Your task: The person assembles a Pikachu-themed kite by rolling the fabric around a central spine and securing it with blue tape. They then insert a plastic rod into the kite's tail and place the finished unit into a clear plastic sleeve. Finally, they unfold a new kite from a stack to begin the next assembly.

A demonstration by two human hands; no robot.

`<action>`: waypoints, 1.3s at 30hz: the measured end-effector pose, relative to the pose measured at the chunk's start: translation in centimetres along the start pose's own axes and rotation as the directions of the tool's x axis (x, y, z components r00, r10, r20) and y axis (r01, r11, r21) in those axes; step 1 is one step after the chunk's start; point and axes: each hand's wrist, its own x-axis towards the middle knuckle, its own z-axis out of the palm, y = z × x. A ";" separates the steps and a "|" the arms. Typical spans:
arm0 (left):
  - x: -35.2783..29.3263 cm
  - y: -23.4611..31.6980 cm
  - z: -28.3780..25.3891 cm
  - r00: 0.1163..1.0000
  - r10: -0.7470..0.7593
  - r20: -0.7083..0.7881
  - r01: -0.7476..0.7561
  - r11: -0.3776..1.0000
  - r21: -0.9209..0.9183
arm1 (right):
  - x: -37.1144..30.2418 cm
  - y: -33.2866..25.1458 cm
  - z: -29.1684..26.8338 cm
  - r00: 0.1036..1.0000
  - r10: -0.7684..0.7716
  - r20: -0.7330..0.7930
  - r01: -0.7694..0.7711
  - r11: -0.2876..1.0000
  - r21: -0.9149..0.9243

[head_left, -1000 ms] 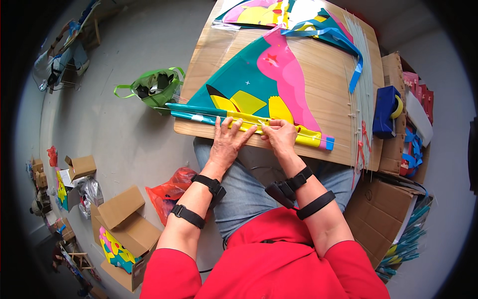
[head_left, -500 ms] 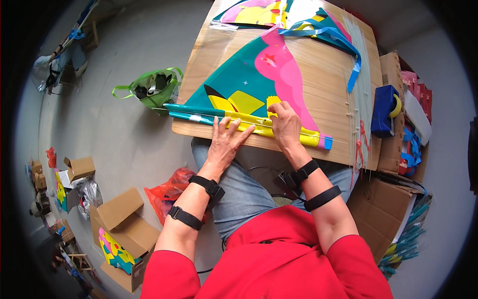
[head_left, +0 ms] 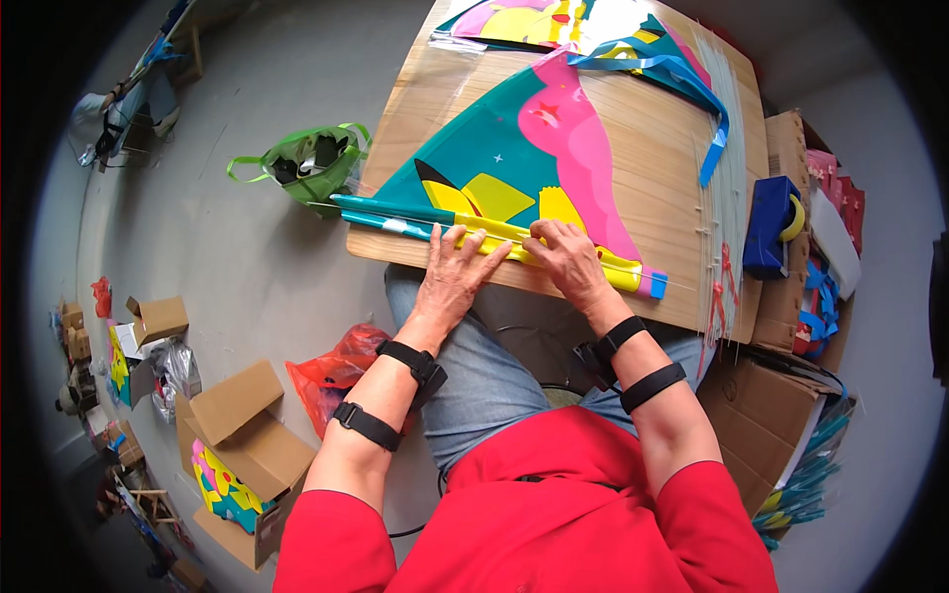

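Observation:
A triangular plastic kite sheet (head_left: 494, 133), teal and pink with yellow figures, lies on the wooden table (head_left: 652, 148). Its near side is folded into a long teal and yellow strip (head_left: 621, 270), and a thin rod runs along it. My left hand (head_left: 451, 284) rests on the strip with fingers spread, pressing it down. Beside it, the bent fingers of my right hand (head_left: 571, 261) pinch the strip's yellow part near the middle. The exact fingertip contact is hidden beneath that hand. A blue patch (head_left: 658, 286) marks the strip's right end.
Thin clear rods (head_left: 730, 188) lie along the table's right side. More printed sheets (head_left: 524, 22) and blue ribbon (head_left: 714, 153) are at the back. A blue tape dispenser (head_left: 767, 237) stands at right. Around the table are a green bag (head_left: 321, 183), a red bag (head_left: 321, 381) and open cardboard boxes (head_left: 237, 405).
My right hand has moved left along the strip, closer to my left hand, and come down onto it. My left hand stays on the strip. The whole view has shifted slightly.

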 end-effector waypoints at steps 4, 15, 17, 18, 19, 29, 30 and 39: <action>0.1 0.1 -0.3 1.000 -0.007 0.009 0.007 1.000 -0.022 | -0.4 -0.3 1.2 0.969 0.233 -0.085 -0.213 0.956 0.203; 0.1 0.0 -0.1 1.000 -0.007 0.001 0.007 1.000 -0.019 | 0.0 -0.6 1.0 0.836 0.548 0.031 -0.489 0.717 0.497; 0.0 0.0 0.1 1.000 -0.002 0.001 0.002 1.000 -0.002 | -0.3 -0.6 0.8 0.877 0.480 0.028 -0.437 0.772 0.461; 0.0 -0.1 0.3 1.000 -0.002 -0.004 0.002 1.000 -0.014 | -0.5 -0.5 0.9 0.902 0.432 0.021 -0.397 0.807 0.437; -0.1 -0.2 0.6 1.000 -0.003 -0.009 0.003 1.000 -0.027 | -0.8 -0.6 0.9 0.924 0.383 0.016 -0.355 0.839 0.413; 0.2 -0.1 -0.1 0.999 -0.044 0.027 0.046 0.997 -0.067 | -1.3 -1.5 -0.3 0.890 0.444 -0.106 -0.408 0.877 0.253; 0.1 -0.1 0.0 0.999 -0.042 0.028 0.044 0.997 -0.063 | -1.3 -1.4 -0.2 0.919 0.378 -0.110 -0.352 0.914 0.201; 0.0 0.3 -0.5 0.997 -0.051 0.063 0.052 0.999 -0.011 | -1.6 -1.3 0.5 0.982 0.184 0.034 -0.180 0.978 -0.104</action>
